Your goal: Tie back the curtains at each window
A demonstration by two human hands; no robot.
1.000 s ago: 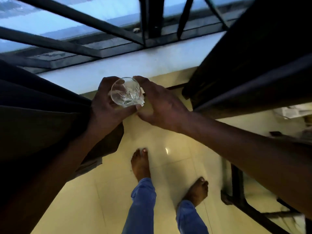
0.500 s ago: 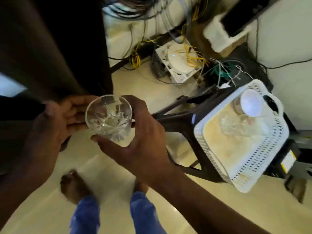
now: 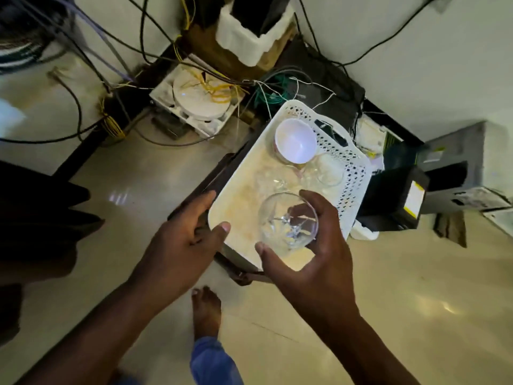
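Note:
My right hand (image 3: 313, 262) grips a clear cut-glass tumbler (image 3: 287, 222) from the side and holds it over the near end of a white perforated basket (image 3: 352, 168). My left hand (image 3: 183, 240) is apart from the glass, fingers relaxed, its fingertips at the basket's near left rim and the dark stool edge (image 3: 194, 193) under it. A dark curtain (image 3: 36, 218) hangs at the left edge of the view, touched by neither hand.
Inside the basket are a white bowl (image 3: 295, 140) and other clear glasses (image 3: 327, 169). Behind it lie tangled cables (image 3: 211, 90), a white round device (image 3: 200, 98) and a cardboard box (image 3: 244, 45). A black and grey box (image 3: 444, 176) stands at the right. My bare foot (image 3: 206, 309) is on the tiled floor.
The view has swung from the window and curtain to the basket on the stool. My left hand has let go of the tumbler; my right hand has carried it over the basket.

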